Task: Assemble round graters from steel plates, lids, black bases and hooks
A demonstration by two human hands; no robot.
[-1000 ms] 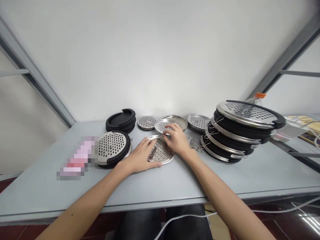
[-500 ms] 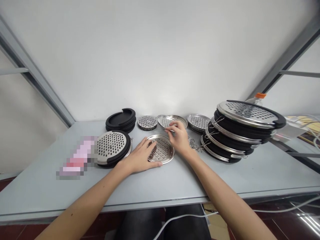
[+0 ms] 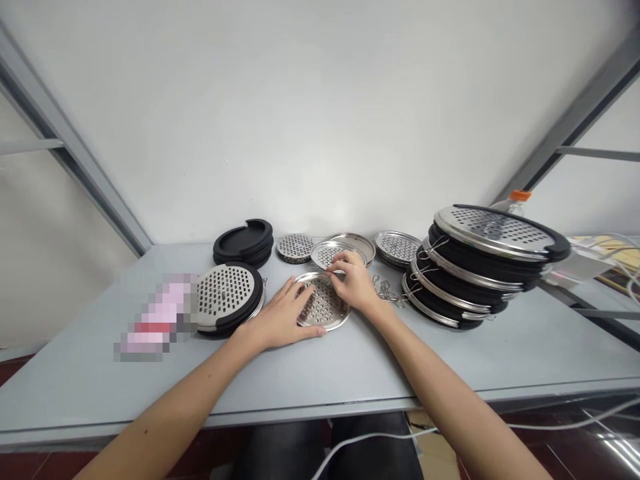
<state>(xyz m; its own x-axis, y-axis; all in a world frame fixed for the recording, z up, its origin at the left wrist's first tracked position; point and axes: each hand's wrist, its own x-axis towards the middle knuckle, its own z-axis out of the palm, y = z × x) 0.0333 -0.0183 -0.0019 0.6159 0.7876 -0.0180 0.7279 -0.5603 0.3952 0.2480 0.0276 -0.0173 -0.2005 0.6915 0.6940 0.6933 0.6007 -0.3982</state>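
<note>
A round perforated metal disc (image 3: pixel 325 305) lies flat on the table. My left hand (image 3: pixel 287 315) rests on its left side, fingers spread, thumb along the near rim. Over the disc's far right rim is my right hand (image 3: pixel 350 277), its fingers pinched at the near edge of a perforated metal plate (image 3: pixel 323 253). That plate leans on a plain-rimmed metal dish (image 3: pixel 367 245) behind it. Small wire hooks (image 3: pixel 387 291) lie in a pile right of my right wrist.
Left are black round trays (image 3: pixel 243 241), a black-rimmed grater (image 3: pixel 225 297) and a blurred pink item (image 3: pixel 163 313). Small discs (image 3: pixel 295 247) and larger discs (image 3: pixel 397 247) stand along the wall. A tall grater stack (image 3: pixel 480 267) and a bottle with orange cap (image 3: pixel 520 196) are at right.
The perforated plate at my right fingers has tilted and shifted slightly left and down. My right hand has moved a little lower, toward the flat disc. My left hand has stayed in place.
</note>
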